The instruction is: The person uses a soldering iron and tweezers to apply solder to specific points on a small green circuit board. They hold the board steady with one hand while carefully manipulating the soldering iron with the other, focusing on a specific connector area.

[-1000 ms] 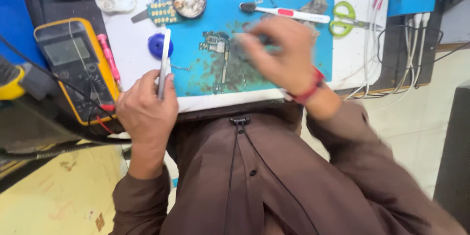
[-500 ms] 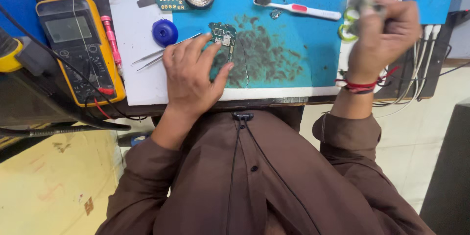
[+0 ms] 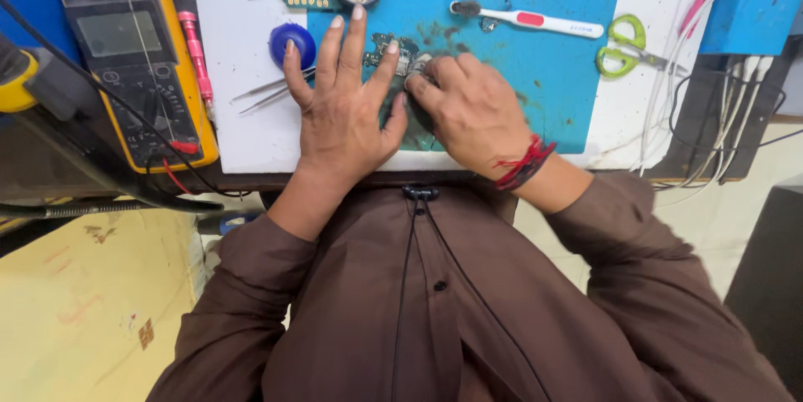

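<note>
On blue mat (image 3: pixel 535 76): left hand (image 3: pixel 343 113) flat (splayed), right hand (image 3: pixel 473 113) curled.

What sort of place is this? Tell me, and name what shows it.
Most likely an electronics repair bench, perhaps for phones. A yellow multimeter lies at one side, tweezers lie on the white top, and both hands, left and right, rest on a small circuit board on a blue mat.
</note>
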